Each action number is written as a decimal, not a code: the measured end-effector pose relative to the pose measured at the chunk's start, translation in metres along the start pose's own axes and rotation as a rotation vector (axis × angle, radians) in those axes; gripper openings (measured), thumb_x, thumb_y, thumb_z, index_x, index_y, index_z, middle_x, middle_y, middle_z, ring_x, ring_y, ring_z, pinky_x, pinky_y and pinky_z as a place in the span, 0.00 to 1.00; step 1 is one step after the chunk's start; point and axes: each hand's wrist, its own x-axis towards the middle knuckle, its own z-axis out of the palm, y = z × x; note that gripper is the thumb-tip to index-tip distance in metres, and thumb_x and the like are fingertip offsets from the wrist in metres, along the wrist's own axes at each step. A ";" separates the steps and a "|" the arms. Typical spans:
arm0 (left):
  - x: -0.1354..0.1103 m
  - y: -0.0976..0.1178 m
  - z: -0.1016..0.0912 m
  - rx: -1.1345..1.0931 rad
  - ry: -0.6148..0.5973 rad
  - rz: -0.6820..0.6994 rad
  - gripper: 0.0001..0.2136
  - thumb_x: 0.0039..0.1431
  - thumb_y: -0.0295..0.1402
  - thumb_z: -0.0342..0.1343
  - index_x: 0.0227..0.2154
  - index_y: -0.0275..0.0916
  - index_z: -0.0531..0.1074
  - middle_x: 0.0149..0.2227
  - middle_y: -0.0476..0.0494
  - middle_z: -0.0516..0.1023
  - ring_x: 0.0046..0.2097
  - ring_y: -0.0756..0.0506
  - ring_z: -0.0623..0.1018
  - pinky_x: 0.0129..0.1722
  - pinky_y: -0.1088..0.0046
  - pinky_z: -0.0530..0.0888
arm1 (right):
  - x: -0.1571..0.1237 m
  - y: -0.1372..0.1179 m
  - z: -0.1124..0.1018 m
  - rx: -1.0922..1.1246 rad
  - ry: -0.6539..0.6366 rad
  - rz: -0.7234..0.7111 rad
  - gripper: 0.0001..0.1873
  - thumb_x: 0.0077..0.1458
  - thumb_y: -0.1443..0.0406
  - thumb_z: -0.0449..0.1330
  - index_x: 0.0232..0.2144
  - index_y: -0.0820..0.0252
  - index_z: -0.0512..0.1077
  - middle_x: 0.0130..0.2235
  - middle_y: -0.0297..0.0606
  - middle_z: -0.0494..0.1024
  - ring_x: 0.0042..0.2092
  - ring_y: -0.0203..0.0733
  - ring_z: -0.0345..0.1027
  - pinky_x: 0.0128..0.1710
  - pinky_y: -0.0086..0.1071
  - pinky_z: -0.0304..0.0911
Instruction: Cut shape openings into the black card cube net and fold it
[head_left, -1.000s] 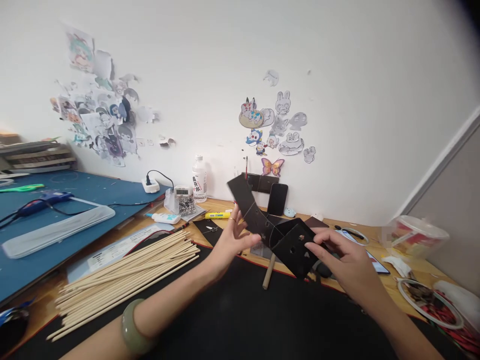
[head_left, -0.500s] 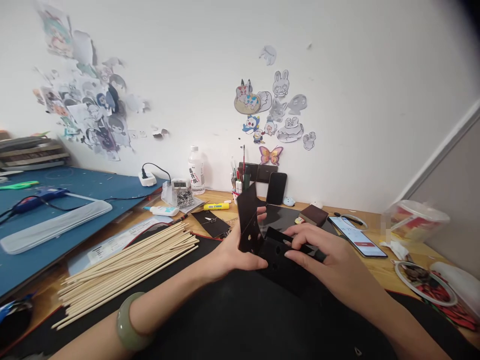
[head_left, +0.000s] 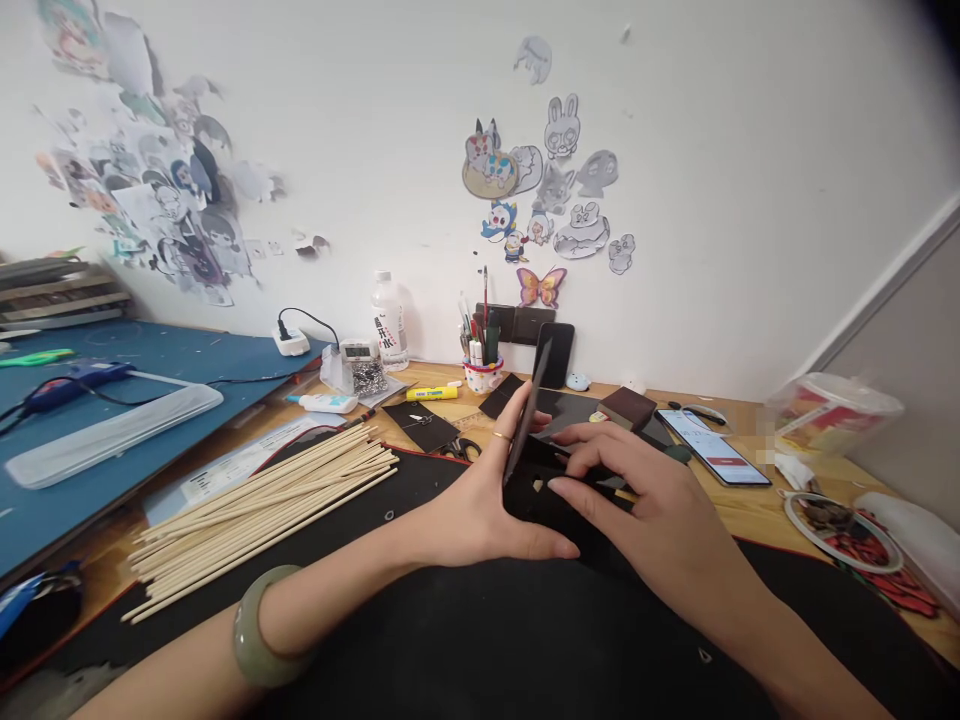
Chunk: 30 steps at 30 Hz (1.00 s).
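Observation:
A folded black card piece [head_left: 534, 478] with small cut holes rests on the black mat [head_left: 480, 630] in front of me. My left hand [head_left: 487, 510] cups its left side, with the fingers behind an upright flap and the thumb flat on the mat. My right hand [head_left: 637, 500] lies on top of the card's flat part, fingers pressing it down. A jade bangle [head_left: 255, 628] circles my left wrist.
A bundle of wooden sticks [head_left: 262, 505] lies at the left. A pen cup [head_left: 481, 372], water bottle [head_left: 390, 322], phone [head_left: 712, 458], brown box [head_left: 628, 408] and scissors [head_left: 459, 450] stand behind. A blue cutting mat [head_left: 127, 410] and red-filled trays [head_left: 862, 535] flank the desk.
The black card came down from mid-air onto the mat. Its long strip was folded up into a standing flap, and both hands closed in around it.

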 end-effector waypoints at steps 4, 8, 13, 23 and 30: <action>0.002 -0.003 -0.001 -0.004 -0.011 0.057 0.48 0.41 0.26 0.63 0.60 0.46 0.36 0.59 0.42 0.51 0.59 0.41 0.55 0.57 0.66 0.53 | 0.002 0.002 0.001 0.025 0.027 0.053 0.07 0.51 0.62 0.56 0.23 0.56 0.65 0.43 0.34 0.71 0.43 0.41 0.65 0.37 0.31 0.60; 0.004 -0.010 0.001 -0.059 0.033 0.049 0.48 0.40 0.26 0.64 0.60 0.47 0.38 0.57 0.43 0.57 0.57 0.40 0.59 0.55 0.65 0.58 | 0.001 0.004 0.004 0.115 -0.023 0.072 0.07 0.51 0.61 0.55 0.24 0.56 0.65 0.44 0.35 0.71 0.45 0.43 0.64 0.40 0.33 0.61; 0.011 -0.025 -0.002 -0.082 0.271 0.035 0.41 0.40 0.27 0.64 0.57 0.46 0.50 0.50 0.45 0.66 0.52 0.43 0.66 0.52 0.68 0.61 | 0.005 0.006 0.002 0.248 0.015 0.058 0.11 0.53 0.58 0.53 0.37 0.54 0.68 0.50 0.37 0.68 0.51 0.45 0.62 0.48 0.37 0.58; 0.027 -0.047 -0.025 -0.657 0.730 -0.199 0.13 0.45 0.37 0.60 0.30 0.35 0.67 0.31 0.44 0.72 0.30 0.48 0.74 0.30 0.70 0.73 | 0.016 0.102 0.009 0.280 0.048 0.372 0.21 0.41 0.58 0.62 0.39 0.59 0.68 0.44 0.46 0.72 0.44 0.52 0.68 0.46 0.49 0.60; 0.027 -0.058 -0.025 -0.638 0.899 -0.065 0.18 0.48 0.40 0.58 0.40 0.40 0.63 0.35 0.45 0.73 0.41 0.45 0.74 0.35 0.71 0.73 | 0.003 0.063 0.037 0.295 -0.335 0.161 0.24 0.42 0.56 0.62 0.45 0.52 0.69 0.46 0.38 0.73 0.53 0.50 0.60 0.53 0.45 0.53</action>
